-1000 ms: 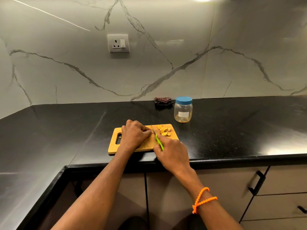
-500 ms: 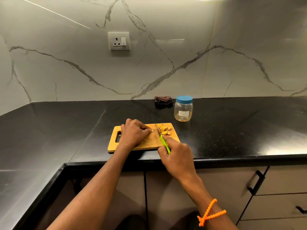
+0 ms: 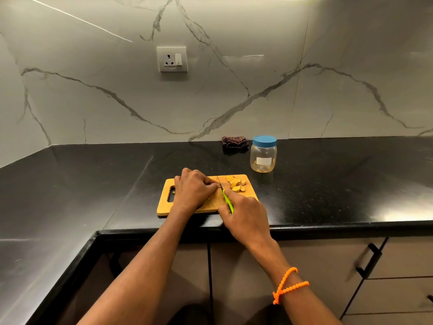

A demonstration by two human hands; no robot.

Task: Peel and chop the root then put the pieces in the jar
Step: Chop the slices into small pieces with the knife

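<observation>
Now yellow root slices [image 3: 235,184] lie heaped; right hand [image 3: 246,213] grips knife [image 3: 224,193], left hand [image 3: 193,192] curled.

counter [image 3: 328,184]: glossy black stone (speckled)
board [image 3: 164,202]: matt wood
jar [image 3: 263,158]: clear plastic, blue lid
wall [image 3: 234,90]: smooth veined marble

Green-handled knife [image 3: 227,201], yellow root slices [image 3: 235,183], blue-lidded jar [image 3: 263,154], black counter [image 3: 328,184].

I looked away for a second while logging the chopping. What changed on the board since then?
The right hand, gripping the green-handled knife, swung its blade right to the yellow slices, then back beside the left hand. That hand stayed curled over the root on the wooden cutting board; the blue-lidded jar stayed closed.
</observation>
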